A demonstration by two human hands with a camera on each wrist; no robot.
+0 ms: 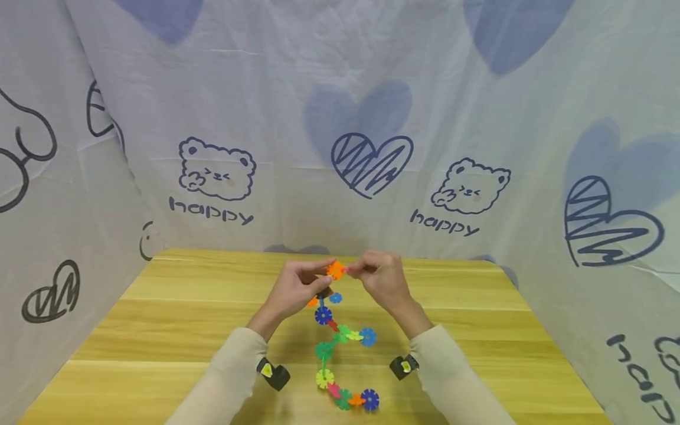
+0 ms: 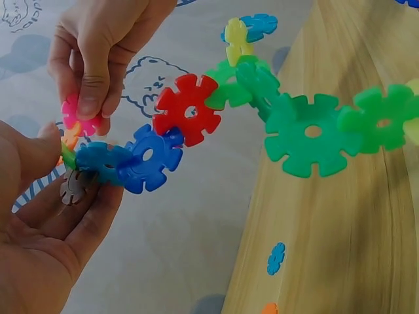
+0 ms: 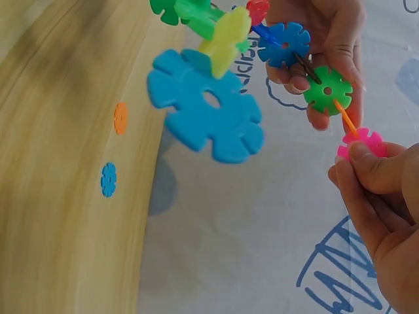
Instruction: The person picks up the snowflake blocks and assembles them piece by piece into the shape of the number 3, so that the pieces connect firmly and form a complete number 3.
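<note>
A chain of notched, flower-shaped plastic discs hangs from the person's left hand (image 1: 292, 290), which grips it near its upper end. Close to those fingers are a green disc (image 3: 327, 90) and an orange disc (image 1: 336, 270). Between thumb and fingers the right hand (image 1: 383, 280) pinches a pink disc (image 3: 366, 145). Its rim meets the orange disc, seen edge-on in the right wrist view; how deep the notches sit I cannot tell. Further along the chain come a dark blue disc (image 2: 149, 158), a red disc (image 2: 187, 110) and a side branch ending in a blue disc (image 3: 204, 104).
Loose on the wooden table (image 1: 457, 313) lie a blue disc (image 3: 109, 179) and an orange disc (image 3: 120, 118), just beyond the chain. A printed cloth (image 1: 297, 195) hangs behind the table and along both sides. Each wrist bears a small black camera (image 1: 277, 376).
</note>
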